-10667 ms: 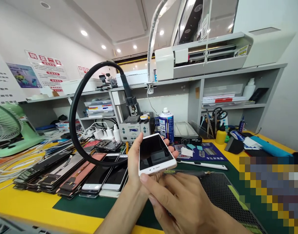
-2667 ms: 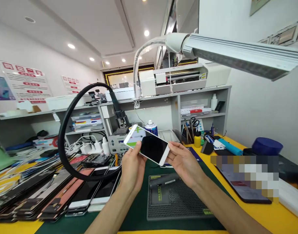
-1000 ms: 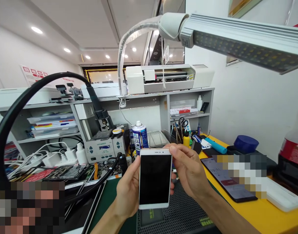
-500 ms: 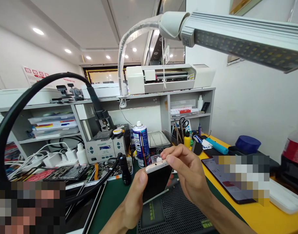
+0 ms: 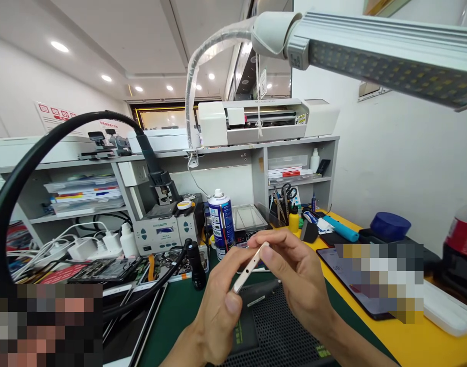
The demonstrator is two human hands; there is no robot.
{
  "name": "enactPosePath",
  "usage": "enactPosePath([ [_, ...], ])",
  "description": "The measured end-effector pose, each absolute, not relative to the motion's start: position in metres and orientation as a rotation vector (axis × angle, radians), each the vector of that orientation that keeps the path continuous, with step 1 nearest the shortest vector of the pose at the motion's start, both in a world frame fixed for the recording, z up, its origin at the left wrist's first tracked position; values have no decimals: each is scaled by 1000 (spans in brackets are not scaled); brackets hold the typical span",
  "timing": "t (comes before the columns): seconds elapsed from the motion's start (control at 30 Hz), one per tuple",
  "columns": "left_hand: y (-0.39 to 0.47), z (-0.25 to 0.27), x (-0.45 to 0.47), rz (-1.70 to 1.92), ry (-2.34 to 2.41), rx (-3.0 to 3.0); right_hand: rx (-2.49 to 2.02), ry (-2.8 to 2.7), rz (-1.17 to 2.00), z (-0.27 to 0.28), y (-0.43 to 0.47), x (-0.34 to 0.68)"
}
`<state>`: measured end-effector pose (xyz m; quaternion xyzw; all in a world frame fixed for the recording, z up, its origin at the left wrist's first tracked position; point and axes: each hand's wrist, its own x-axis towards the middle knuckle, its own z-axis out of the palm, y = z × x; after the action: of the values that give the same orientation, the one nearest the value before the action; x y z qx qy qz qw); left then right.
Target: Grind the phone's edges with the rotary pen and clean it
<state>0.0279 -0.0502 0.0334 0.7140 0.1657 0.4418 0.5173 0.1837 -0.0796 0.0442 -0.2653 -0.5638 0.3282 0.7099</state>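
Note:
A slim phone (image 5: pixel 250 269) is held up between both hands, its pale edge with small round holes turned toward me. My left hand (image 5: pixel 220 300) grips the near end, thumb on the edge and fingers behind. At the far end, my right hand (image 5: pixel 294 275) pinches the phone's corner between thumb and fingers. The phone's faces are mostly out of sight from this angle. Beneath the hands lies a black perforated pad (image 5: pixel 279 326) on a green mat (image 5: pixel 180 311).
A blue spray can (image 5: pixel 221 221) and a black flashlight (image 5: pixel 196 266) stand behind the hands. At left are a grey hot-air station (image 5: pixel 162 234) and opened devices. A large phone (image 5: pixel 352 285) lies on the yellow tabletop at right. A lamp (image 5: pixel 390 56) hangs overhead.
The phone has turned from showing its dark screen to being nearly edge-on. My left hand has rotated with it, its fingers now coming over the back toward my right hand.

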Motion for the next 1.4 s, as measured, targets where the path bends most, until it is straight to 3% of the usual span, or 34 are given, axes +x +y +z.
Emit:
enactPosePath([
  [0.17,-42,31,29,1241,231,2120,-571,-1327,633,45,-77,185],
  [0.9,-38,26,28,1356,331,2332,-742,-1048,701,46,-52,198],
  [1.4,-31,16,33,1452,347,2372,-567,-1424,670,55,-67,198],
])
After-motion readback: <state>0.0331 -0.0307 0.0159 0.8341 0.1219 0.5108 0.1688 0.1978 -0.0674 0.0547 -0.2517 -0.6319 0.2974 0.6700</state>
